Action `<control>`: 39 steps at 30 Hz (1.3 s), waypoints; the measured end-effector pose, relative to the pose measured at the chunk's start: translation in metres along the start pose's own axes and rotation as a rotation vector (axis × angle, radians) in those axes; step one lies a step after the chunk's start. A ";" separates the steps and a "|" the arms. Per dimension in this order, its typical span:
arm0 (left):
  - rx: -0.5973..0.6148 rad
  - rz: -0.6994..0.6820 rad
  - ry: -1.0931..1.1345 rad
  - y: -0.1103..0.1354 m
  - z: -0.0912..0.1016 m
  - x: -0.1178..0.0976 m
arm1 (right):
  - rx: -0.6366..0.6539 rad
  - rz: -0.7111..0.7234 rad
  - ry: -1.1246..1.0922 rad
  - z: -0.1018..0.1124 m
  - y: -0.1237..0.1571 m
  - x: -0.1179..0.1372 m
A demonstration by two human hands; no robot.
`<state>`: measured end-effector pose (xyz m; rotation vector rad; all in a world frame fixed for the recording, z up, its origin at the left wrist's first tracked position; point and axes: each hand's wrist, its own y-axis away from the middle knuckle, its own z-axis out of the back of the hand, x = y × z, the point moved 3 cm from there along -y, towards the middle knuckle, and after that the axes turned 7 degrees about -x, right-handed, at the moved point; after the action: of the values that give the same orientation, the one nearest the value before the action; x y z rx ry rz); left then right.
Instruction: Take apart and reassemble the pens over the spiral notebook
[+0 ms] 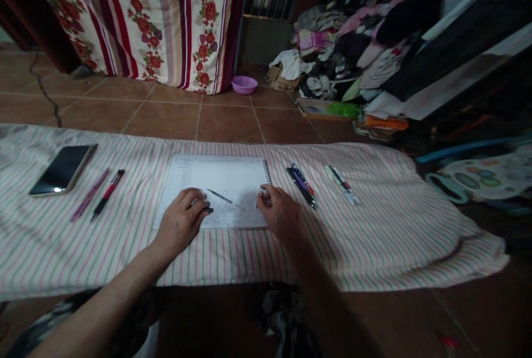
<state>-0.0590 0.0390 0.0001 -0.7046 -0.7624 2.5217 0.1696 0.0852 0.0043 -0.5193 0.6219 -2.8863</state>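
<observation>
A spiral-bound notepad (220, 180) lies on a striped cloth (374, 225) spread over a low surface. My left hand (180, 222) rests on the pad's lower left, fingers curled over a small dark item I cannot make out. A thin pen refill (224, 199) lies loose on the page between my hands. My right hand (280, 211) sits at the pad's right edge with its fingers pinched on a small pale piece.
A phone (62, 169) lies at the cloth's left, with two pens (100, 193) beside it. More pens (302, 183) and another pen (343, 184) lie right of the pad. A pink bowl (244, 85), a clothes pile (344, 53) and a floral curtain (166, 20) stand beyond on tiled floor.
</observation>
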 end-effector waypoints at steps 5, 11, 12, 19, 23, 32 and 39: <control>-0.006 0.002 -0.003 -0.006 -0.005 0.000 | 0.038 0.006 0.010 -0.002 -0.001 0.001; 0.019 0.010 -0.015 0.000 -0.003 -0.003 | 0.075 0.028 0.017 0.002 0.000 0.010; 0.016 0.009 -0.019 0.001 -0.003 -0.003 | 0.076 0.026 0.007 0.002 0.000 0.010; 0.007 0.006 -0.024 0.003 0.001 -0.003 | -0.014 -0.134 -0.221 -0.001 -0.004 0.002; -0.004 -0.001 -0.023 0.003 0.002 -0.005 | 0.028 -0.410 -0.765 -0.003 -0.007 0.005; -0.006 -0.025 -0.006 0.003 0.001 -0.009 | 0.276 -0.821 -1.493 -0.009 0.003 0.048; -0.015 -0.023 -0.006 0.003 0.001 -0.009 | 0.375 -0.984 -1.716 -0.007 0.007 0.061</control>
<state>-0.0530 0.0318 0.0024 -0.6893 -0.7879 2.5013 0.1110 0.0693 0.0137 -3.0612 -0.5835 -1.6094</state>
